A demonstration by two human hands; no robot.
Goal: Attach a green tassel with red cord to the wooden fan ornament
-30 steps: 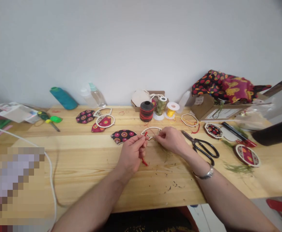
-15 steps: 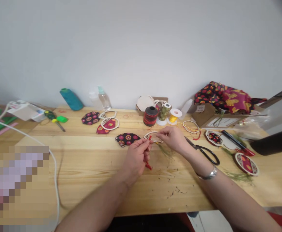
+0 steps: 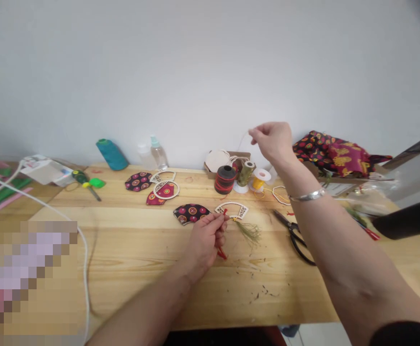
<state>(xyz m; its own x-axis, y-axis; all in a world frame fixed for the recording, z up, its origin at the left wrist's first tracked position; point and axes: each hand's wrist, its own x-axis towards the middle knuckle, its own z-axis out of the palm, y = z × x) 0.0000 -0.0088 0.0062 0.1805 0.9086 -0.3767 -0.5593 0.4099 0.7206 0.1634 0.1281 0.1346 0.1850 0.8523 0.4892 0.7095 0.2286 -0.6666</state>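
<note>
My left hand (image 3: 208,238) pinches a red cord (image 3: 222,253), whose ends show above and below the fingers. Beside those fingertips lie a pale fan-shaped wooden frame (image 3: 245,211) with cut-out lattice and a green thread tassel (image 3: 249,232) tied with yellow. A fan-shaped piece of dark patterned fabric (image 3: 188,211) sits just behind the left hand. Raised high in front of the wall, my right hand (image 3: 274,139) has thumb and forefinger closed on a thin pale thread (image 3: 242,138) that trails down to the left; its far end cannot be made out.
Black-handled scissors (image 3: 295,236) lie right of the tassel. Behind stand a red-black thread spool (image 3: 226,179), a green spool (image 3: 246,174) and a yellow spool (image 3: 260,179). Further left are a round wooden frame (image 3: 166,190), a teal thread cone (image 3: 112,154) and a screwdriver (image 3: 87,185).
My right hand has risen from beside the left hand up to wall height, drawing a thin thread. The fan frame and tassel are now uncovered. My left hand keeps its pinch.
</note>
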